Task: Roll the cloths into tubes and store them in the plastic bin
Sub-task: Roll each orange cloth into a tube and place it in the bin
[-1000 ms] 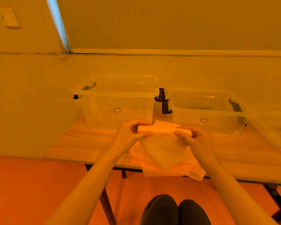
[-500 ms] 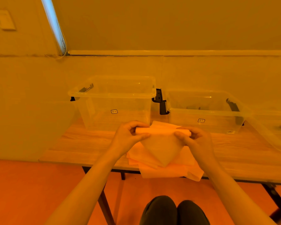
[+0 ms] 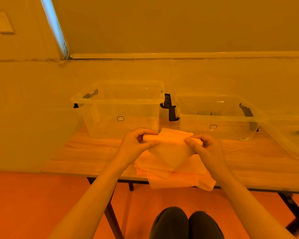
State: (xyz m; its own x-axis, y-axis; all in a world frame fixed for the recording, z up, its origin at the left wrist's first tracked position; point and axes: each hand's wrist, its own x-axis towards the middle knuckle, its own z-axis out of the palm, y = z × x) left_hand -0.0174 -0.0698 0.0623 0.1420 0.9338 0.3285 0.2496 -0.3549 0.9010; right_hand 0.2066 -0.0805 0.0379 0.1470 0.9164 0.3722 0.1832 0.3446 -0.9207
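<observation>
The cloth [image 3: 171,149] is being held over the pile [image 3: 176,176], its rolled top lying left to right between the hands; left hand [image 3: 136,144] and right hand [image 3: 205,147] are each pinching an end, equally near. Compared with a second ago, the free tail is hanging shorter, and the bins [image 3: 121,100] are sitting just beyond
</observation>
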